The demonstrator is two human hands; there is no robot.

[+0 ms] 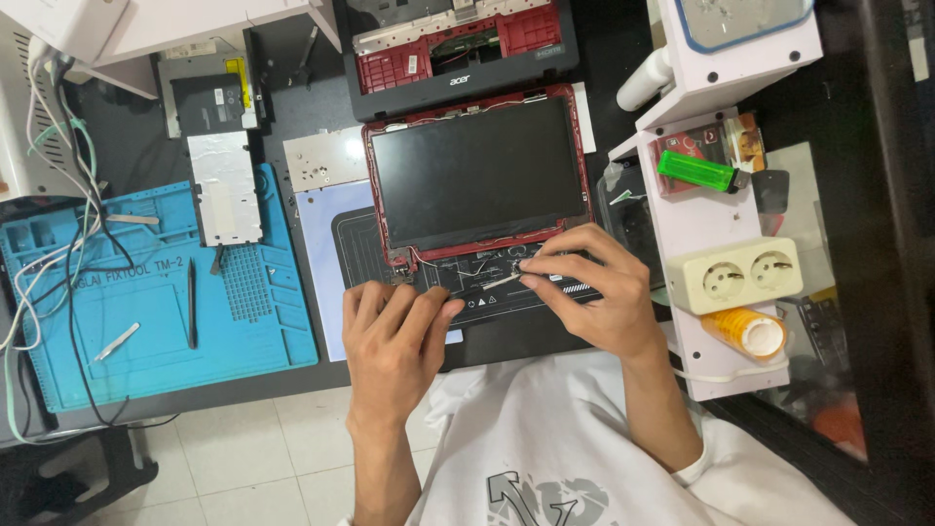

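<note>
Black bench (594, 58) carries a red-framed screen (477, 175). Below it, right hand (594, 292) pinches a thin cable (502, 281); left hand (394, 341) rests flat, holding nothing.

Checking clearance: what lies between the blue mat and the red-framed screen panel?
In the head view, a metal shield plate and a pale sheet lie between blue mat and screen panel.

A dark rectangular laptop screen (479, 172) in a red frame lies just above both hands. Under the fingertips, a black strip carries small white labels (484, 303). Far up-left of the hands, a yellow label (237, 68) sits on a grey part.
</note>
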